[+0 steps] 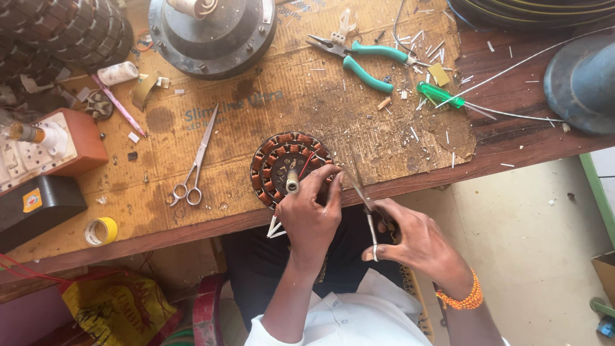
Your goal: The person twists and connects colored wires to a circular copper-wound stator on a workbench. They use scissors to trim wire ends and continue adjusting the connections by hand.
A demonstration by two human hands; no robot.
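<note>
A round motor stator with copper coils and a central shaft lies near the front edge of a cardboard-covered workbench. My left hand rests on its right side, fingers pinching at the coils by a red wire. My right hand grips a pair of scissors, fingers through the handle loops, with the blade tips pointing up-left at the stator's right rim beside my left fingers.
A second pair of scissors lies left of the stator. Green-handled pliers, a green screwdriver, a yellow tape roll, a dark fan housing, an orange switch box and wire scraps litter the bench.
</note>
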